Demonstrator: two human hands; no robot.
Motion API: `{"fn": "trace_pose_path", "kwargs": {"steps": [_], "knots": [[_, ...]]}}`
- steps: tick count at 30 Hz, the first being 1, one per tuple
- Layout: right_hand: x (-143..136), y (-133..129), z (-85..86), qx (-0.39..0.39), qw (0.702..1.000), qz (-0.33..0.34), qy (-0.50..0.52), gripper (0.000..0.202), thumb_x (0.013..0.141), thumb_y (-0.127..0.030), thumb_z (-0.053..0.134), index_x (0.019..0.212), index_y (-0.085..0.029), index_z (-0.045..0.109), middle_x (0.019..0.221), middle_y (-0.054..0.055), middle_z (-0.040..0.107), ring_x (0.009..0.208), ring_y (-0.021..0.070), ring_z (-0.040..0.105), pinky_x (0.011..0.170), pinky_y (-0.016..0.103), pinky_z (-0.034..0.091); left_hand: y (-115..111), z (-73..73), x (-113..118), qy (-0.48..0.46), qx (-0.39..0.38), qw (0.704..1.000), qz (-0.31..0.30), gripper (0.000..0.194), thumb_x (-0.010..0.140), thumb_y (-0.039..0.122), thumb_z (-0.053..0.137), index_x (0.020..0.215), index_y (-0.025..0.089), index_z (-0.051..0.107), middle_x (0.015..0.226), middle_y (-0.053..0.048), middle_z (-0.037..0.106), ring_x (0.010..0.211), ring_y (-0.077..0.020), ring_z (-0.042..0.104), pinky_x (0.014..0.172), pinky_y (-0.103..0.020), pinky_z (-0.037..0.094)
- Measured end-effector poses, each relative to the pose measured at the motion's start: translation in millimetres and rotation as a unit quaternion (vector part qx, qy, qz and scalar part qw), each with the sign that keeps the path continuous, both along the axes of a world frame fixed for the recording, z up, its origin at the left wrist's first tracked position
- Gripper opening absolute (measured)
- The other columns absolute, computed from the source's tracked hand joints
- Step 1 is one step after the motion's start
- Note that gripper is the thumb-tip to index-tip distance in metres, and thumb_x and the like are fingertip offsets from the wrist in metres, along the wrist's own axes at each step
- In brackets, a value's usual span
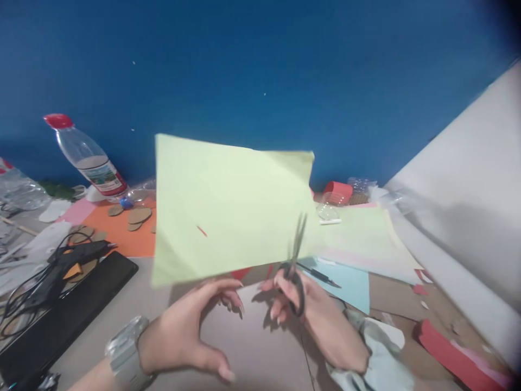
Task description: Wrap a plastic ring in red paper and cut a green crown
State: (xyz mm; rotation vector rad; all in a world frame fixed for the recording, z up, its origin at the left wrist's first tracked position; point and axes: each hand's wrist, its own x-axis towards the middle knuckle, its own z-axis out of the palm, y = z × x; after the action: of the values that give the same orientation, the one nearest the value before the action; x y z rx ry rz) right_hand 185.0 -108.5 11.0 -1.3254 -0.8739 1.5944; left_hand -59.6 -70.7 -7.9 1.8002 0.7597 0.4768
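Note:
My right hand (295,296) holds a pair of scissors (299,241), its fingers through the dark handles and the blades pointing up and away. To its left, my left hand (191,326) is open, thumb and fingers spread, with nothing between them. Just beyond both hands a pale yellow-green sheet of paper (228,201) is raised at a slant; a small red strip (202,231) shows on it. What props up the sheet, I cannot tell. Under my hands lies a plain grey-brown surface (260,347).
A bottle with a red cap (97,168) leans at the back left. Nearer stand a glue gun (69,266) with its cable and a long black object (69,320). Cardboard ovals (139,215) lie on orange paper (122,241). At right are a craft knife (319,274) and red scraps (451,350).

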Motion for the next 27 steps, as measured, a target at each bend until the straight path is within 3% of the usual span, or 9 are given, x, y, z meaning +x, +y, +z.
{"fn": "trace_pose_path", "kwargs": {"steps": [2,5,9,12,14,17,20,24,27], "knots": [[-6.3,-2.5,-0.4,-0.006,0.998,0.061,-0.019,0.038,0.083,-0.054,0.058,0.088,-0.017,0.050,0.097,0.009,0.066,0.060,0.0112,0.062,0.058,0.026,0.051,-1.3,-0.7,-0.1,-0.021,-0.026,0.999,-0.016,0.088,0.062,0.047,0.079,0.138,0.025,0.038,0.115,-0.010,0.062,0.108,-0.0277,0.057,0.100,-0.041,0.041],[-6.9,-1.0,-7.8,-0.001,0.997,0.079,0.000,0.039,0.084,-0.056,0.056,0.093,-0.018,0.051,0.098,0.008,0.066,0.061,0.0119,0.064,0.061,0.028,0.053,2.1,0.5,2.4,-0.030,-0.053,0.998,0.021,0.057,0.086,0.049,0.054,0.135,0.026,0.037,0.117,-0.010,0.061,0.109,-0.0248,0.056,0.099,-0.042,0.041],[-5.0,2.0,-16.3,0.003,0.997,0.032,0.063,0.043,0.084,-0.060,0.051,0.098,-0.020,0.053,0.108,0.010,0.063,0.076,0.0177,0.066,0.063,0.033,0.056,2.9,4.7,13.2,0.009,-0.072,0.995,0.073,0.039,0.092,0.044,0.044,0.128,0.029,0.042,0.126,-0.007,0.059,0.115,-0.0232,0.053,0.101,-0.043,0.040],[-6.3,-0.5,-15.4,0.037,0.995,-0.025,0.092,0.044,0.086,-0.062,0.047,0.093,-0.019,0.054,0.096,0.008,0.064,0.070,0.0159,0.063,0.063,0.031,0.054,-7.3,8.3,30.3,-0.022,-0.145,0.981,0.125,0.036,0.092,0.044,0.046,0.124,0.027,0.045,0.134,-0.008,0.053,0.124,-0.0229,0.047,0.107,-0.043,0.037],[-6.1,-3.1,-15.0,0.086,0.989,-0.083,0.088,0.043,0.087,-0.062,0.044,0.089,-0.019,0.052,0.081,0.003,0.061,0.058,0.0120,0.056,0.057,0.027,0.050,-16.2,9.8,46.4,-0.097,-0.254,0.944,0.189,0.035,0.092,0.044,0.044,0.122,0.026,0.046,0.143,-0.007,0.044,0.129,-0.0224,0.044,0.106,-0.041,0.040],[-1.8,-4.6,-18.4,0.160,0.971,-0.159,0.075,0.038,0.089,-0.059,0.044,0.090,-0.022,0.050,0.077,-0.001,0.056,0.054,0.0095,0.048,0.053,0.023,0.045,-23.8,11.0,74.8,-0.231,-0.392,0.852,0.257,0.041,0.094,0.047,0.034,0.128,0.025,0.039,0.151,-0.007,0.033,0.131,-0.0215,0.044,0.105,-0.039,0.044],[5.2,-2.0,-23.0,0.177,0.965,-0.182,0.067,0.036,0.090,-0.058,0.042,0.090,-0.023,0.050,0.073,-0.002,0.053,0.053,0.0095,0.045,0.051,0.022,0.042,-20.5,12.3,102.9,-0.291,-0.446,0.802,0.271,0.041,0.094,0.046,0.031,0.125,0.021,0.040,0.148,-0.011,0.036,0.127,-0.0198,0.049,0.104,-0.035,0.045],[11.1,-0.3,-21.4,0.155,0.966,-0.205,0.023,0.041,0.091,-0.061,0.037,0.085,-0.023,0.050,0.059,-0.004,0.047,0.049,0.0114,0.043,0.051,0.024,0.042,-3.2,16.0,132.1,-0.246,-0.422,0.832,0.263,0.026,0.093,0.043,0.042,0.094,0.019,0.052,0.105,-0.008,0.064,0.084,-0.0133,0.067,0.077,-0.026,0.056],[9.4,-6.2,-17.0,0.169,0.967,-0.191,0.005,0.040,0.090,-0.061,0.039,0.084,-0.023,0.048,0.062,-0.003,0.048,0.050,0.0112,0.043,0.052,0.024,0.042,16.1,21.0,145.2,-0.180,-0.410,0.859,0.247,0.036,0.090,0.046,0.047,0.071,0.015,0.051,0.060,0.000,0.055,0.046,-0.0092,0.054,0.048,-0.022,0.049]]}}
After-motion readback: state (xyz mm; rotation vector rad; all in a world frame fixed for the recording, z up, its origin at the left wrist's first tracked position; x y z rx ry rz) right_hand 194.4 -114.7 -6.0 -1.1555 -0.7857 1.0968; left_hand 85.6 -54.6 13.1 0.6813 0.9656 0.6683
